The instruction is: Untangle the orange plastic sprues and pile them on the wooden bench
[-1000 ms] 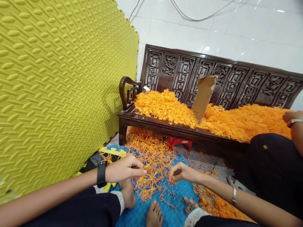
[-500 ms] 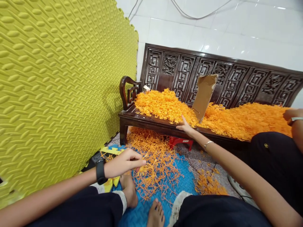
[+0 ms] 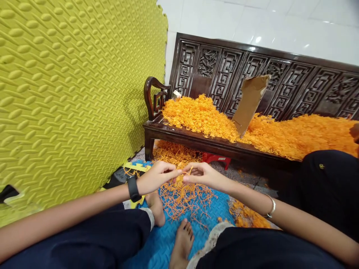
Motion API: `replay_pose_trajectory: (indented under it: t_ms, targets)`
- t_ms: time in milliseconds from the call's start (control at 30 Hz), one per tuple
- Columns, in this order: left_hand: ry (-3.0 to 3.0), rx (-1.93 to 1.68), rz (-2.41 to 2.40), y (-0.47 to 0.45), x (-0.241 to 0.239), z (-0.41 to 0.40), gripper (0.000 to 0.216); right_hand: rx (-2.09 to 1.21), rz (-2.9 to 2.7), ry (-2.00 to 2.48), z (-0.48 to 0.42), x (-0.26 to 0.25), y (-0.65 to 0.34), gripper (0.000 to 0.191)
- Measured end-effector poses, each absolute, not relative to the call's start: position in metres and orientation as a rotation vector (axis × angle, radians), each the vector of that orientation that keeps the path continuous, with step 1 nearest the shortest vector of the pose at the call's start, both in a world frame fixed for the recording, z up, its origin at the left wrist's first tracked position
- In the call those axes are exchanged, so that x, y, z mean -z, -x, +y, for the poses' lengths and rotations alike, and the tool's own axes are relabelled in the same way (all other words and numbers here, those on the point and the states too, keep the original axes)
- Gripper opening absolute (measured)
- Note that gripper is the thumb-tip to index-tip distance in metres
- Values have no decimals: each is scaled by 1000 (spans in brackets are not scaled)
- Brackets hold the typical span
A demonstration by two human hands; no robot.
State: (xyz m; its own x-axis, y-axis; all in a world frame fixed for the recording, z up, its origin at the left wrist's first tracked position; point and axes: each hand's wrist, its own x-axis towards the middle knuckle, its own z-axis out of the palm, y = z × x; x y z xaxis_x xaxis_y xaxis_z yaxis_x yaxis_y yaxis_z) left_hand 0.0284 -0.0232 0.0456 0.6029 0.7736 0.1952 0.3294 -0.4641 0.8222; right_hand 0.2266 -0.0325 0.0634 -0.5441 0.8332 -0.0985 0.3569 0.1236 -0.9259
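Observation:
My left hand point(image 3: 162, 175), with a black watch on its wrist, is closed in a pinch on a thin orange branched plastic sprig point(image 3: 185, 173). My right hand point(image 3: 206, 175), wearing a silver bangle, meets it fingertip to fingertip and pinches the same sprig. Fingers partly hide the piece. Below both hands a loose heap of thin orange branched stems point(image 3: 193, 200) spreads over the blue foam mat point(image 3: 146, 254). Beyond them, a pile of small frilly orange plastic pieces point(image 3: 199, 117) lies on the dark carved wooden bench point(image 3: 196, 138).
Upright on the bench, a cardboard piece point(image 3: 249, 102) separates two orange piles point(image 3: 305, 134). A yellow foam mat wall point(image 3: 84, 82) rises at left. Under the bench is a red stool point(image 3: 217, 158). Another person's knee point(image 3: 331, 175) and hand point(image 3: 355, 131) show at right. More orange bits point(image 3: 249, 216) lie on the floor.
My right hand has come back from the edge of the bench pile to my left hand and now pinches the sprig. The view has shifted slightly.

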Motion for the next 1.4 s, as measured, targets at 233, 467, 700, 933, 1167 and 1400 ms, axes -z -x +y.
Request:
replay_pose_trajectory:
  t_ms: [233,467,700,933,1167,1400]
  targets:
    - [-2118,-869,939,-39,-48,-27,43,-1424,-1699,1135,-42,-56,-209,32]
    - [-2219,-714,844,-19,-51,-25,41,-1400,-1949,1177,-43,-54,-223,33]
    - [-2353,-451,608,-12,-47,-26,36,-1585,-2144,1161,-53,-49,-253,27]
    - [-2450,-417,487,-23,-43,-33,36,-1706,-2101,1157,-57,-47,-271,26]
    - [-2488,-387,473,-30,-42,-38,36,-1722,-2092,1165,-63,-47,-282,27]
    - [-2571,-332,429,-35,-46,-47,35,-1746,-2076,1178,-79,-55,-286,26]
